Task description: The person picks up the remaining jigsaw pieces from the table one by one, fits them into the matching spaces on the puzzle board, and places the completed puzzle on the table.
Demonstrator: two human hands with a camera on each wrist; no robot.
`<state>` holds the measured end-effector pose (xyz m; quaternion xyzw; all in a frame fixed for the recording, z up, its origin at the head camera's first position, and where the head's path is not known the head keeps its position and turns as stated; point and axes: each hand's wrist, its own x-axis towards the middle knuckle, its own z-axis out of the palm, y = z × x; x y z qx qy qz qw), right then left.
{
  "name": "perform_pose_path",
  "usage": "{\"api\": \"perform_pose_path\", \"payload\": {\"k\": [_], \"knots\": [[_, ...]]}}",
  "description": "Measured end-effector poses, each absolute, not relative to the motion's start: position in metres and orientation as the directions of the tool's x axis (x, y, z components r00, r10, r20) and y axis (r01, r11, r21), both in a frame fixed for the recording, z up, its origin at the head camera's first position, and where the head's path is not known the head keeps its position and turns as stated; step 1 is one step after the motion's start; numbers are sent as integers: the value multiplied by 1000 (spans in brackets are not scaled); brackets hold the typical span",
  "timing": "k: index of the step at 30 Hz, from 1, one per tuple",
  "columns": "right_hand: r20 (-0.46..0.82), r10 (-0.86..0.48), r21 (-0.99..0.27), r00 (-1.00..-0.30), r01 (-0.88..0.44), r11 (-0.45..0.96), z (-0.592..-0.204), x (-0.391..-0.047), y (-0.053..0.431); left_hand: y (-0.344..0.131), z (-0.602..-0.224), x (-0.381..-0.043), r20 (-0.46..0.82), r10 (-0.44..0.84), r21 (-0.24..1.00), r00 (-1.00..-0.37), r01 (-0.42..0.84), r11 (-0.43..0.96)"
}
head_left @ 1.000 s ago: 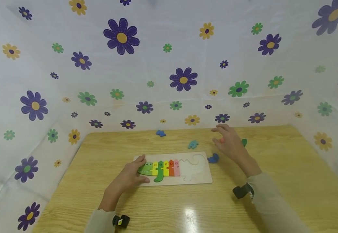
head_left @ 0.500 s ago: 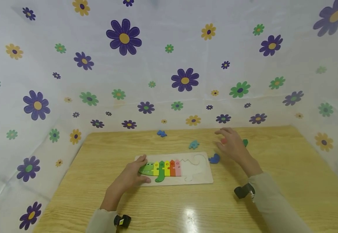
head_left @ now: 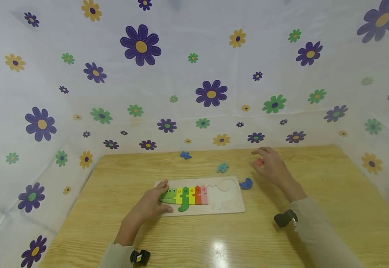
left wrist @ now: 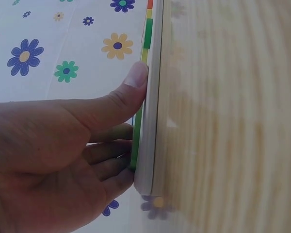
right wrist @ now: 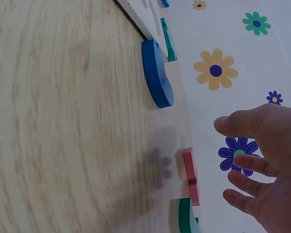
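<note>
Your right hand [head_left: 269, 165] hovers spread and empty over the red piece [right wrist: 189, 175], right of centre on the desk [head_left: 194, 238]; pinch its edges cleanly. Left hand [head_left: 151, 203] presses the board [head_left: 228, 203] flat, fingers relaxed.

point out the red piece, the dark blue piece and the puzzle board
red piece [right wrist: 189, 174]: right wrist view, on its side edge.
dark blue piece [head_left: 246, 183]: head view, on its top face.
puzzle board [head_left: 229, 206]: head view, on its bare near-right corner.
</note>
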<state>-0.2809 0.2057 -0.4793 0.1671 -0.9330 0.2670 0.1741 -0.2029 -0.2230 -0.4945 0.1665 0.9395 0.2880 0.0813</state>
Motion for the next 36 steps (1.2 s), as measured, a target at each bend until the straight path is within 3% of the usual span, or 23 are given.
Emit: {"api": "perform_pose_path", "payload": {"k": [18, 36], "knots": [[248, -164, -452, -955, -264, 852, -487, -285, 216, -225, -496, -203, -57, 371, 571, -927, 275, 774], [168, -136, -413, -976, -195, 890, -491, -294, 217, -225, -496, -204, -69, 357, 573, -932, 256, 779]]}}
